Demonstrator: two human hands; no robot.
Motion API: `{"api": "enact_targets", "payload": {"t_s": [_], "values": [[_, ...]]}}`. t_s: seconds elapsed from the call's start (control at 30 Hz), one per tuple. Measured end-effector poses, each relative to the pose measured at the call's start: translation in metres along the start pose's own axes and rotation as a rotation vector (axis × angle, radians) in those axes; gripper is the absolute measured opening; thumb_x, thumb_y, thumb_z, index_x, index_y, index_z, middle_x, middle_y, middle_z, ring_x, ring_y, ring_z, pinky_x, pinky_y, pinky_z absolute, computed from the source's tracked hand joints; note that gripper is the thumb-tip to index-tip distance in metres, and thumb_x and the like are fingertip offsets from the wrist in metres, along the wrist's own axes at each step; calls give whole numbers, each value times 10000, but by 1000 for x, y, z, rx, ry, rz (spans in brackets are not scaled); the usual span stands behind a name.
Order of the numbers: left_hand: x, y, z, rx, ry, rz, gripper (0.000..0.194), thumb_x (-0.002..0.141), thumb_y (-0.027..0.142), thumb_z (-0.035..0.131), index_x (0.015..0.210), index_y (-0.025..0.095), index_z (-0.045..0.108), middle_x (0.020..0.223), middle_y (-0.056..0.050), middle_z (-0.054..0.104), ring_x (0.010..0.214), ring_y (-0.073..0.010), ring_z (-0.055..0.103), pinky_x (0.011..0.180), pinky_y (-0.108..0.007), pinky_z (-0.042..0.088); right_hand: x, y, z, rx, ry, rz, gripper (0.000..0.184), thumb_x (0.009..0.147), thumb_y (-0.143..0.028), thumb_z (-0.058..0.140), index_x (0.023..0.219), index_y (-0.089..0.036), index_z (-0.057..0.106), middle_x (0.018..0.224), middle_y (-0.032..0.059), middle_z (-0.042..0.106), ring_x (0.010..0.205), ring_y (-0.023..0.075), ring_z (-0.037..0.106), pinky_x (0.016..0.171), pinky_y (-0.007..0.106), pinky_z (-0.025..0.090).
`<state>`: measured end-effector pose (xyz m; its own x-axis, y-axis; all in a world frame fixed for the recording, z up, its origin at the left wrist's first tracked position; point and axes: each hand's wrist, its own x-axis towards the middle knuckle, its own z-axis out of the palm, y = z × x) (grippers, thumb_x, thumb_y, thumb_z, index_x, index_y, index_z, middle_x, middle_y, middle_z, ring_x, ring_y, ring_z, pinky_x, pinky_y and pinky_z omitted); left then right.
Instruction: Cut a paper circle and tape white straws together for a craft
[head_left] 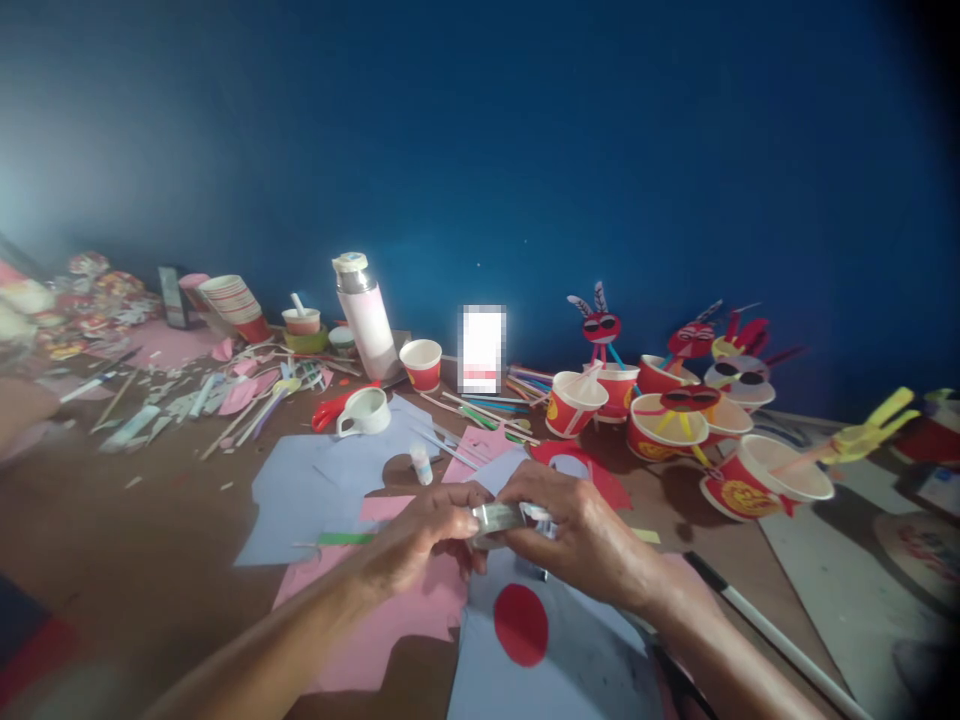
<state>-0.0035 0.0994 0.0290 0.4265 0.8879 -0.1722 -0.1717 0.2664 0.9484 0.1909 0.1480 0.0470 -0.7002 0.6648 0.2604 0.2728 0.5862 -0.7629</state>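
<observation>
Between my hands is a roll of clear tape (499, 518), held above the papers. My left hand (427, 530) is closed on its left side, thumb on top. My right hand (581, 525) is closed at its right side, and a small whitish piece (538, 516) shows under its fingers; I cannot make out what it is. Below lies a light blue sheet (480, 680) with a red paper oval (521, 625) on it. Pink paper (352, 640) is under my left forearm. A small white bottle (421, 464) stands just beyond my left hand.
Several red paper cups (765, 478) with paper figures stand at the right. A white thermos (367, 320), a white mug (364, 411), red-handled scissors (334, 408) and a lit phone screen (481, 345) are at the back. Paper scraps (172, 395) cover the left; a white stick (787, 640) lies right.
</observation>
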Motion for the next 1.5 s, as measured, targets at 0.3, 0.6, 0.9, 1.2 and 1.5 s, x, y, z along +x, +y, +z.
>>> {"api": "enact_targets", "payload": {"t_s": [0.3,0.6,0.9,1.2,1.5], "values": [[1,-1,0,-46,-38,34,195,653,234,483,768,115,587,698,-66,599,609,-176,589,543,-265,439,2,2,-3,129,-60,54,127,764,-147,648,876,-201,619,788,-17,603,667,107,528,599,210,398],[1,-3,2,89,-24,-41,229,716,262,471,841,106,584,765,-105,637,714,-234,636,544,-277,462,-1,-12,3,-62,-86,8,164,744,-111,617,866,-219,640,806,-2,620,676,127,552,610,237,387],[4,-7,0,-176,-80,45,344,612,229,467,888,74,601,793,-122,627,759,-259,637,536,-274,466,1,0,0,216,-79,88,122,780,-157,646,871,-209,584,710,-53,630,615,86,528,569,187,382],[4,-7,0,-17,-44,58,218,719,268,493,824,102,587,783,-100,602,714,-210,597,545,-272,463,-1,1,3,-10,-44,-17,215,720,-65,647,868,-216,608,814,-34,598,715,103,554,641,209,392],[6,-12,0,18,-21,65,256,726,252,484,880,95,614,747,-56,528,646,-143,506,520,-231,450,-2,-7,4,-177,-69,-80,200,758,-101,615,920,-216,621,813,10,603,706,137,565,612,235,394]]}}
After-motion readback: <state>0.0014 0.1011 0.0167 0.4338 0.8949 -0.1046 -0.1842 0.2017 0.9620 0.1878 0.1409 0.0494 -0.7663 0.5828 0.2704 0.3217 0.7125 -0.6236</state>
